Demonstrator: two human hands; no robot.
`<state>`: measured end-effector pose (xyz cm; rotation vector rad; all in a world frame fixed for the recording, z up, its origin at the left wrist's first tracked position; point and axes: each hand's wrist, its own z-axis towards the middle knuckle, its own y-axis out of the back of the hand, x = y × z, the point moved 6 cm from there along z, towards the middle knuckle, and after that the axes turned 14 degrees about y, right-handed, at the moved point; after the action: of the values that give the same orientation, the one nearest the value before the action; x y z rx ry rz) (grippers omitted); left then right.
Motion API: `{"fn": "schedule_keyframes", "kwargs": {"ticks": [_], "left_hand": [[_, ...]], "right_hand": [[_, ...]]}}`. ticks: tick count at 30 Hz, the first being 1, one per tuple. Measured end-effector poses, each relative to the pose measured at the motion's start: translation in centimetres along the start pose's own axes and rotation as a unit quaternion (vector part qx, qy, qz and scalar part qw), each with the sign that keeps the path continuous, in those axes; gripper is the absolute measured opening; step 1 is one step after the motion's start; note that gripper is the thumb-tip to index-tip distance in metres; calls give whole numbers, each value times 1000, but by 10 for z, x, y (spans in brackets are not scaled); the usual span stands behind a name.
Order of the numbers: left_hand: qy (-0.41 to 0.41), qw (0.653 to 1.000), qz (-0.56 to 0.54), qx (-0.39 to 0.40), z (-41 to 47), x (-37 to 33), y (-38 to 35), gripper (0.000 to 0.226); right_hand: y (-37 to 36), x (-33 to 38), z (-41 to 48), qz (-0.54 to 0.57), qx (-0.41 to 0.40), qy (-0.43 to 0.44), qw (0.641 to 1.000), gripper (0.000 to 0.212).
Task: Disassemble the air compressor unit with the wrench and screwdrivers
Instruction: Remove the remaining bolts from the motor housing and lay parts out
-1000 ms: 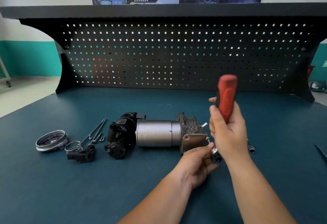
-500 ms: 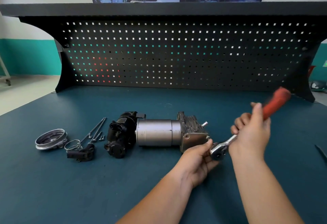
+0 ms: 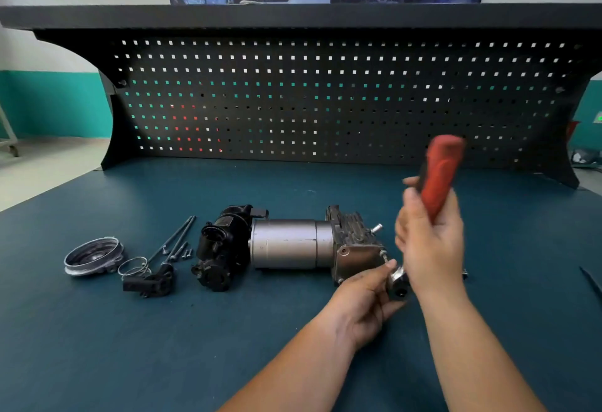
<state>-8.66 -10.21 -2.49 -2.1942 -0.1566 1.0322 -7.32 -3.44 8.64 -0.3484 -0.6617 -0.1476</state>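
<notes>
Red-handled wrench [image 3: 439, 177] blurred, right hand [image 3: 430, 248] wrapped round it | left hand [image 3: 361, 304] pinches its half-hidden head at compressor [image 3: 290, 242]

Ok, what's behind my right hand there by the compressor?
The wrench's red handle sticks up above the right hand, and its metal head shows below, held by the left hand. The shaft between is covered.

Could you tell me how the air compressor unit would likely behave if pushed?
The air compressor unit looks mostly metal, so probably heavy. Its round body might roll, though the flat-sided end bracket likely resists that.
</notes>
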Motion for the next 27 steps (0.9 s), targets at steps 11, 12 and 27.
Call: {"fn": "schedule_keyframes", "kwargs": {"ticks": [11, 12, 27], "left_hand": [[-6, 1000, 21, -10, -1, -2, 2, 23], [-4, 1000, 9, -13, -1, -3, 3, 15], [18, 1000, 10, 3, -3, 2, -1, 11]], "right_hand": [[-9, 4, -7, -52, 27, 46, 997, 10], [1, 0, -3, -11, -42, 12, 999, 5], [4, -1, 2, 22, -33, -11, 999, 3]]}}
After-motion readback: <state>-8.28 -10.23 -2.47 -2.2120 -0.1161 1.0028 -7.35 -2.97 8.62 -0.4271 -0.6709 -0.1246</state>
